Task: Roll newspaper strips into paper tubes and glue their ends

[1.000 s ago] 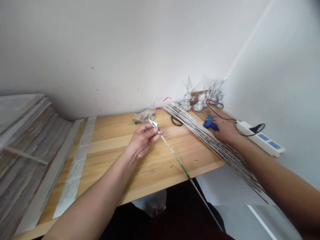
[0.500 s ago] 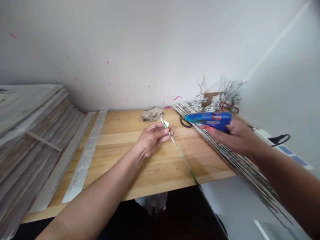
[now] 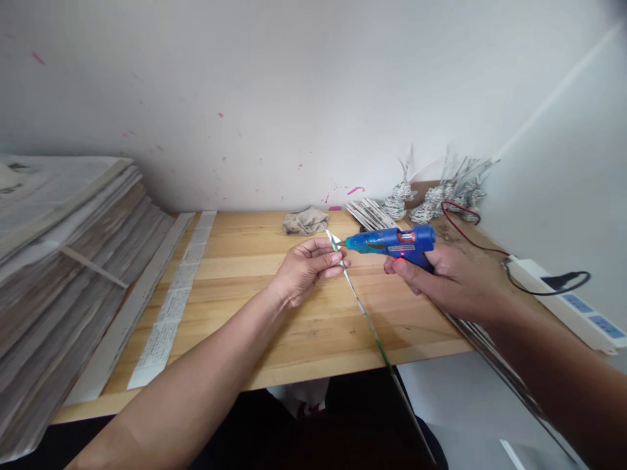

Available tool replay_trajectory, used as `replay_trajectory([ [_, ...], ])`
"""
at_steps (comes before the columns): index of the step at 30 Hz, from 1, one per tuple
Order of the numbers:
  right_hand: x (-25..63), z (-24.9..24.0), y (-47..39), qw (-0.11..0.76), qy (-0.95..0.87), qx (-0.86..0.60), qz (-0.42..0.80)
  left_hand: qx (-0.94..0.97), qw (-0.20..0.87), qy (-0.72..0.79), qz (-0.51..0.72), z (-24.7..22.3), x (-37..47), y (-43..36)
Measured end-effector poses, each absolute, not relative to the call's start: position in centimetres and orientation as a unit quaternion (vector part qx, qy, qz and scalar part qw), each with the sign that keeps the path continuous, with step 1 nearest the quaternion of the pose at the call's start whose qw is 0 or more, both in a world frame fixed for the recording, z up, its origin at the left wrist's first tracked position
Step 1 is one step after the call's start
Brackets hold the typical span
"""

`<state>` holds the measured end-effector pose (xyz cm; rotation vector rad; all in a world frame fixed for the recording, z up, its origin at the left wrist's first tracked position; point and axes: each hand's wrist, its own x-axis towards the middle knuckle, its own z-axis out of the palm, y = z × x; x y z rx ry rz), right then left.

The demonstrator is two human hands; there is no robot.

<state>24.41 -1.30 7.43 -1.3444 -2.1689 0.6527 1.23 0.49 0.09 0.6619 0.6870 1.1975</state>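
My left hand (image 3: 313, 269) pinches a thin rolled paper stick (image 3: 363, 311) near its upper end, where a small white flap of paper stands out. The stick slants down to the right, past the table's front edge. In my right hand (image 3: 441, 281) is a blue hot glue gun (image 3: 392, 241), its small light glowing red. The gun's nozzle points left and is at the paper flap, just above my left fingertips; whether it touches, I cannot tell.
A tall stack of newspaper (image 3: 93, 261) fills the left, beside paper strips (image 3: 171, 300) on the wooden table (image 3: 235, 326). A crumpled cloth (image 3: 306, 221) lies at the back. Rolled paper sticks (image 3: 369, 214), woven paper pieces (image 3: 431, 203) and a power strip (image 3: 568, 300) are at the right.
My right hand has brought the glue gun left and slightly down, so its nozzle is now at the stick's end. The left hand keeps its pinch. The whole view has shifted slightly.
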Motion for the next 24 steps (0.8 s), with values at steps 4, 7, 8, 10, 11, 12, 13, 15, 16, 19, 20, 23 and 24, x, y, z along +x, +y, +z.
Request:
replay_trajectory([
  [4, 24.21, 7.46, -1.33, 0.217, -0.808, -0.499, 0.226, 0.303, 0.721, 0.312, 0.539, 0.04, 1.19, 0.52],
  [7, 24.11, 7.62, -1.25, 0.197, -0.801, -0.525, 0.210, 0.307, 0.723, 0.309, 0.536, -0.01, 1.16, 0.52],
  [8, 24.08, 7.68, -1.22, 0.192, -0.800, -0.530, 0.205, 0.308, 0.723, 0.309, 0.536, -0.03, 1.15, 0.52],
  [10, 24.03, 7.74, -1.19, 0.190, -0.802, -0.530, 0.200, 0.308, 0.723, 0.309, 0.536, -0.07, 1.15, 0.53],
  [11, 24.01, 7.74, -1.19, 0.189, -0.803, -0.529, 0.198, 0.308, 0.723, 0.309, 0.535, -0.08, 1.15, 0.54],
  [12, 24.01, 7.71, -1.19, 0.190, -0.804, -0.528, 0.196, 0.310, 0.723, 0.309, 0.535, -0.09, 1.15, 0.55],
  [13, 24.02, 7.66, -1.20, 0.190, -0.804, -0.529, 0.194, 0.312, 0.722, 0.308, 0.534, -0.08, 1.15, 0.57],
  [15, 24.05, 7.53, -1.21, 0.190, -0.804, -0.529, 0.193, 0.315, 0.722, 0.307, 0.533, -0.06, 1.16, 0.58],
  [16, 24.06, 7.48, -1.21, 0.194, -0.805, -0.525, 0.194, 0.315, 0.722, 0.308, 0.533, -0.04, 1.16, 0.57],
  [19, 24.03, 7.50, -1.21, 0.217, -0.812, -0.504, 0.199, 0.311, 0.722, 0.312, 0.534, 0.02, 1.15, 0.53],
  [20, 24.01, 7.57, -1.21, 0.222, -0.813, -0.500, 0.201, 0.309, 0.722, 0.313, 0.534, 0.03, 1.15, 0.52],
  [23, 23.93, 7.76, -1.23, 0.218, -0.812, -0.500, 0.206, 0.308, 0.721, 0.316, 0.535, 0.08, 1.13, 0.54],
  [24, 23.92, 7.78, -1.23, 0.214, -0.811, -0.504, 0.205, 0.309, 0.720, 0.316, 0.535, 0.09, 1.12, 0.55],
])
